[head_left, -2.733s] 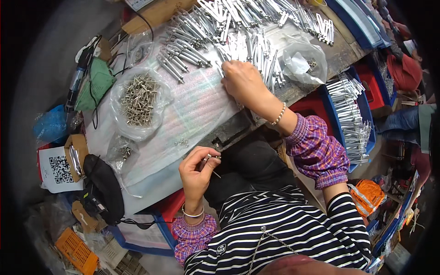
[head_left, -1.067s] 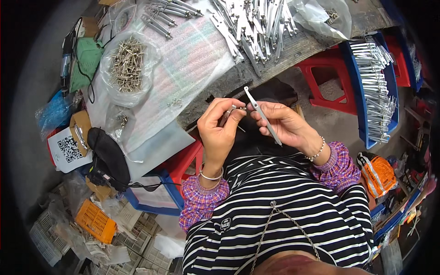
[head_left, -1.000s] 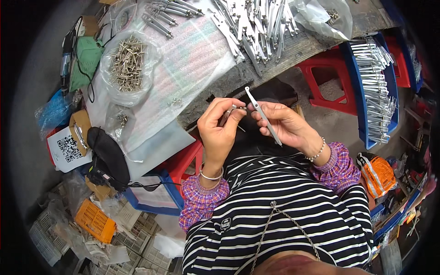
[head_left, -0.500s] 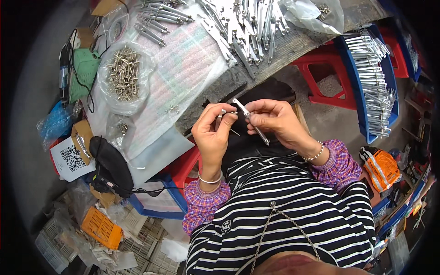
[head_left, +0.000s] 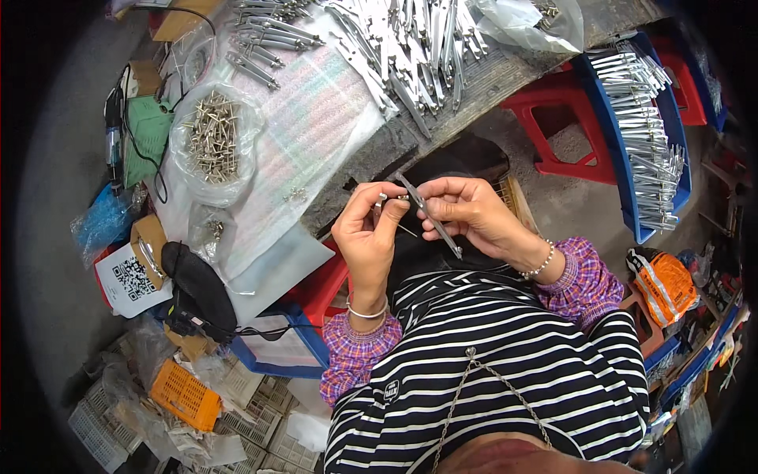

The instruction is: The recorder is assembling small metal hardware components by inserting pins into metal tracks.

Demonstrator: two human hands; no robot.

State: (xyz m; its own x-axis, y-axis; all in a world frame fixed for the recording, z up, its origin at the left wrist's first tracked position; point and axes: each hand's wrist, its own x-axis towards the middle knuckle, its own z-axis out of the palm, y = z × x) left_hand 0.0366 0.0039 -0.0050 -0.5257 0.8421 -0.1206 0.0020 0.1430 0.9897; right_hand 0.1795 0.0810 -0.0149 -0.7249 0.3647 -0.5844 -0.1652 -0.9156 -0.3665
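A slim, flat metal strip [head_left: 430, 217] is held in mid-air above the lap, just in front of the desk [head_left: 505, 75] edge, angled from upper left down to lower right. The right hand [head_left: 474, 213] pinches its upper portion between thumb and fingertips. The left hand [head_left: 367, 233] pinches a small metal pin [head_left: 385, 201] against the strip's upper end; a thin wire-like tail projects below the fingers. Risk, as a judgement: the pin is small and smooth, so a slight misalignment or loosened pinch could let it slip and drop into the lap or to the floor; twisting the thin strip could bend it. Both parts appear to be bright, hard, polished metal. On the desk, a heap of similar metal strips [head_left: 403, 39] lies loose, elongated and reflective. A clear, crinkled plastic bag of pins [head_left: 213, 138] sits on a pale printed sheet [head_left: 308, 134]. A blue bin [head_left: 632, 158] at the right holds further strips, stacked roughly parallel, beside a red plastic stool [head_left: 564, 118].
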